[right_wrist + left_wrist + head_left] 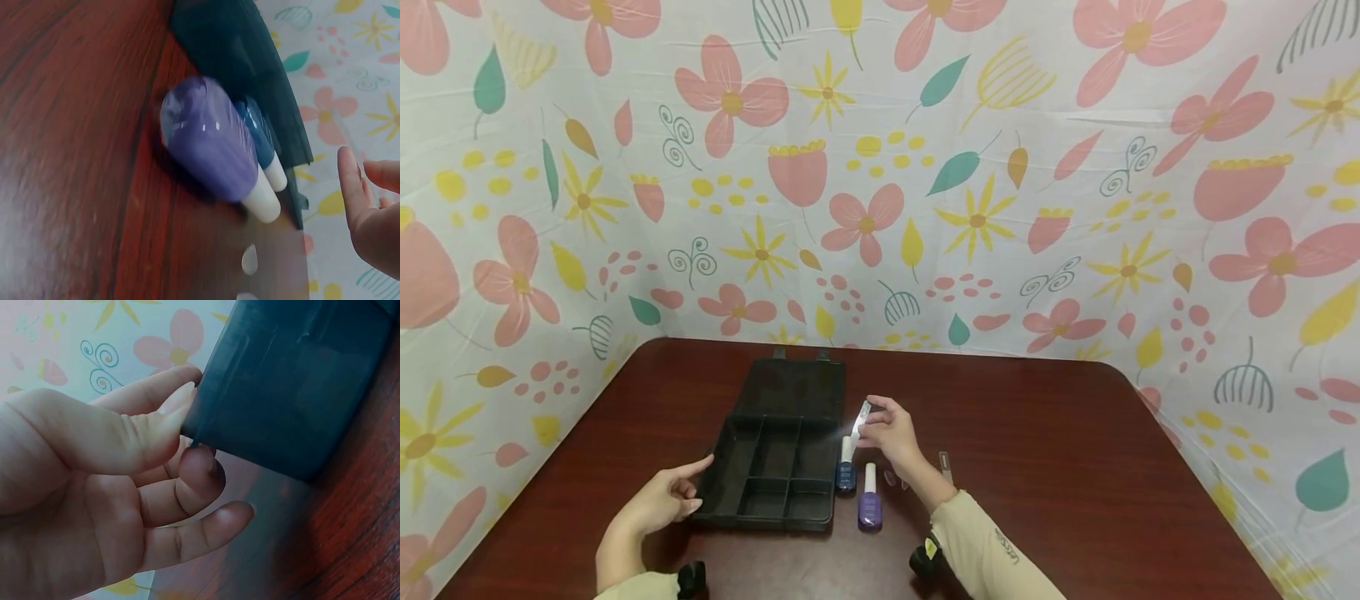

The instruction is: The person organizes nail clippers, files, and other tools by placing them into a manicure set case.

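Note:
A black divided box (pixel 743 446) lies on the table with its lid (pixel 792 387) folded back. At its left side my left hand (pixel 658 500) pinches the wall between thumb and fingers; the left wrist view shows the thumb (pixel 150 437) at the box's corner. My right hand (pixel 891 433) holds a thin, pale, see-through strip (pixel 861 419) upright near the box's right side. Under that hand stand a blue nail polish bottle (pixel 846 475), close beside the box, and a purple nail polish bottle (pixel 870 507), both with white caps.
Small clear teardrop-shaped pieces (pixel 250 259) lie on the table right of the bottles. Another small flat strip (pixel 945 465) lies beyond the right forearm. The box's compartments look bare. A flower-patterned cloth (pixel 880 208) hangs behind the brown table (pixel 1037 467).

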A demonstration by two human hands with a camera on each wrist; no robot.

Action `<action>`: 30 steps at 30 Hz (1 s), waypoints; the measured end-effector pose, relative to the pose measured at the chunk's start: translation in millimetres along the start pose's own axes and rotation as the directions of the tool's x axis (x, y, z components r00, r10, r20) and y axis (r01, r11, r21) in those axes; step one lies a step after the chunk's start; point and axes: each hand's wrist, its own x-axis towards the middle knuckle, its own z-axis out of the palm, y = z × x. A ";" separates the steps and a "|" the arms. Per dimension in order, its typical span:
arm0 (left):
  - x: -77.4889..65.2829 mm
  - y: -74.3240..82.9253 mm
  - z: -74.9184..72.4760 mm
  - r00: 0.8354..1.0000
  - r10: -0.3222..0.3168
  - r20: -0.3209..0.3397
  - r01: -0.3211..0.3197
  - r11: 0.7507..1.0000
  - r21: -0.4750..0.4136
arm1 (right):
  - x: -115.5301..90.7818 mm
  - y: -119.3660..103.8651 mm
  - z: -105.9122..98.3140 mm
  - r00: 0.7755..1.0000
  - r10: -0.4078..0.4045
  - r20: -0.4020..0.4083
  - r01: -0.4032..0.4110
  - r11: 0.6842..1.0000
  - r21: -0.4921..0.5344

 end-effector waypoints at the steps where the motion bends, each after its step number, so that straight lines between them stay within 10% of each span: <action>1: -0.2 0.2 0.1 1.000 -0.004 -0.004 0.004 1.000 -0.002 | 0.2 -0.1 2.2 1.000 -0.003 -0.001 0.003 1.000 0.001; 30: -0.6 -1.6 0.3 1.000 -0.005 -0.025 0.005 1.000 0.016 | -3.5 -10.1 43.0 0.983 -0.132 0.130 0.158 0.962 -0.221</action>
